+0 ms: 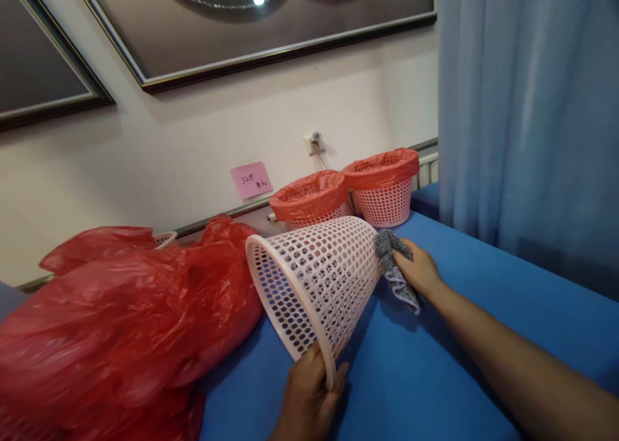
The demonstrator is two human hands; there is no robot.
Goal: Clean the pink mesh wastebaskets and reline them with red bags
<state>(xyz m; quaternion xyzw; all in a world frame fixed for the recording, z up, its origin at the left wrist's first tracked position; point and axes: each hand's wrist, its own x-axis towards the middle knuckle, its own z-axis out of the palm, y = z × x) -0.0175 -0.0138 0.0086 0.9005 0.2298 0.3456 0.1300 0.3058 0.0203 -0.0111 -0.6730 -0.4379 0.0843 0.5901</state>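
Observation:
A pale pink perforated wastebasket (pixel 333 260) lies tilted on its side above the blue surface, its mouth facing left and toward me. My left hand (pixel 312 389) grips its rim at the lower edge, thumb outside and fingers inside. In my right hand (pixel 418 267) is a bunched grey cleaning cloth (pixel 394 260), pressed against the basket's base end. Part of the cloth hangs down below my fingers.
Red plastic bags (pixel 130 318) are heaped at the left. Two more wastebaskets, one nearer (pixel 309 199) and one farther right (pixel 384 196), have red liners and stand by the wall. A blue curtain (pixel 522 106) hangs over the right side of the blue padded surface (pixel 483 267). A pink note (pixel 251 180) is on the wall.

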